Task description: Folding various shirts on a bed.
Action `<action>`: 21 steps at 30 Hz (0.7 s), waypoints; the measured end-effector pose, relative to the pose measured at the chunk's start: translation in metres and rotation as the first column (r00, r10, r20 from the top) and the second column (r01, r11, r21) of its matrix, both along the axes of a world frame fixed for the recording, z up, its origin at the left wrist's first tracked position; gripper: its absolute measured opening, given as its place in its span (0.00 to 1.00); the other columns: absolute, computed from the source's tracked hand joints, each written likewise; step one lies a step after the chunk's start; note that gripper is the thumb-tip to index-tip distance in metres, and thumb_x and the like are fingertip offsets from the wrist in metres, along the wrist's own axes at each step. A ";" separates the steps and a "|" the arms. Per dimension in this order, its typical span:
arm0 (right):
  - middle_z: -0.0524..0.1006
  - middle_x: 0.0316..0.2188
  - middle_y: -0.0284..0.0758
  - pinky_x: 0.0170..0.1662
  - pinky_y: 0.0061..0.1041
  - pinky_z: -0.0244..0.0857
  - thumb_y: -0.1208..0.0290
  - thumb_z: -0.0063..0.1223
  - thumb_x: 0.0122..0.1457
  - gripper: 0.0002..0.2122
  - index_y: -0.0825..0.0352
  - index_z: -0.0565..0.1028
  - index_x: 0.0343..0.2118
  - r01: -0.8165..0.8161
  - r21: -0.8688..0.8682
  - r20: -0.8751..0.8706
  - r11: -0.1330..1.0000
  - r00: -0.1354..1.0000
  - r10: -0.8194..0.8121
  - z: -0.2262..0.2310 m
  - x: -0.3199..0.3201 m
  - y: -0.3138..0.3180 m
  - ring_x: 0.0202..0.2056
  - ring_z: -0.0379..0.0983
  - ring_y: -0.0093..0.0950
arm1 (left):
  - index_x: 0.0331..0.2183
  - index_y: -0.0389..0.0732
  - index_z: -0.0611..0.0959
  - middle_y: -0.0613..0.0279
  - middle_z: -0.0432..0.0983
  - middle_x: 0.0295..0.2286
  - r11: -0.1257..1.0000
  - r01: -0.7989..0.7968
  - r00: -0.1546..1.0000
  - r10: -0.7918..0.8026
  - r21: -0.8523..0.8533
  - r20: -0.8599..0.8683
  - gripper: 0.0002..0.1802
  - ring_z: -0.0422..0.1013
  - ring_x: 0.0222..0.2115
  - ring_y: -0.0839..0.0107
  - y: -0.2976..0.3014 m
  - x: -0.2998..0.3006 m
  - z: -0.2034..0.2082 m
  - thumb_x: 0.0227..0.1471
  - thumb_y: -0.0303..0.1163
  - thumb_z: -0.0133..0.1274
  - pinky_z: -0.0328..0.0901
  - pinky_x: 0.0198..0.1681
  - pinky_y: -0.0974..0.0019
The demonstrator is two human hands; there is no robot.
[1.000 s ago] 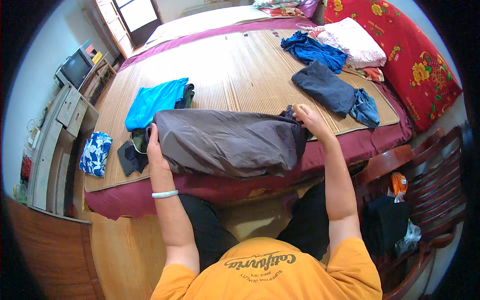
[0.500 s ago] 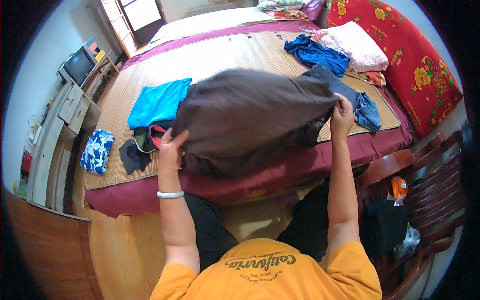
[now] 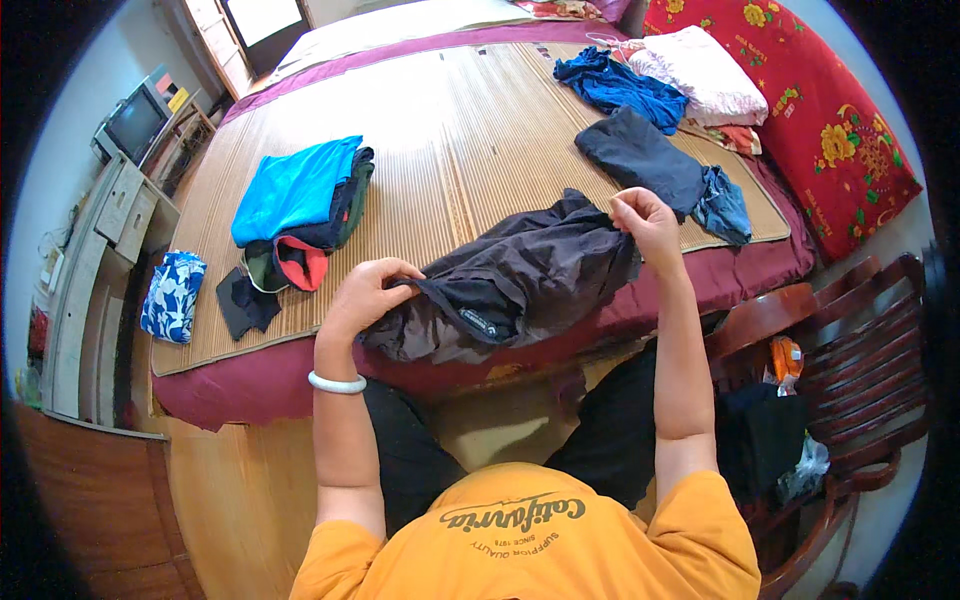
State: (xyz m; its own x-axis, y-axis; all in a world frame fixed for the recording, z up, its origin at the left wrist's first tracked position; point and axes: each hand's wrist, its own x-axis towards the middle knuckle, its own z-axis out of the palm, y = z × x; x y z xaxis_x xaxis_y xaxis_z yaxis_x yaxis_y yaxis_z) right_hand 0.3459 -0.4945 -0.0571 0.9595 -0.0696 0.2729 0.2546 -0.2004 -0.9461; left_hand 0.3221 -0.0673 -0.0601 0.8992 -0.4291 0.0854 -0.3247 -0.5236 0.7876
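Note:
A dark brown garment (image 3: 540,275) lies bunched over the near edge of the bed, its exact kind unclear. A black inner part with a small pale print shows near its middle. My left hand (image 3: 372,297) pinches the garment's left end, a white bangle on that wrist. At the upper right end, my right hand (image 3: 645,222) grips the cloth between thumb and fingers. Left of the garment sits a stack of folded clothes topped by a bright blue one (image 3: 297,192), with a red-edged piece (image 3: 300,263) at its front. Beside these lies a small black folded cloth (image 3: 245,302).
A straw mat (image 3: 430,150) covers the bed. A blue-and-white patterned cloth (image 3: 173,297) rests at its left. To the right are dark folded clothing (image 3: 640,158), blue jeans (image 3: 722,207), a crumpled blue garment (image 3: 620,88) and a pink quilt (image 3: 700,80). A wooden chair (image 3: 850,350) stands right.
The dark garment, spread wide and raised before, has come down into a bunched heap at the bed's near edge. My hands have moved closer together, both still holding it.

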 end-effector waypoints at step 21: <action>0.72 0.24 0.30 0.34 0.20 0.62 0.74 0.52 0.63 0.04 0.67 0.72 0.32 0.372 -0.200 0.420 0.906 0.868 -0.264 -0.002 0.002 0.008 0.28 0.66 0.19 | 0.26 0.36 0.81 0.67 0.76 0.22 0.988 -0.107 0.992 0.098 -0.115 -0.082 0.14 0.71 0.25 0.79 0.020 -0.001 0.001 0.45 0.35 0.67 0.66 0.30 0.72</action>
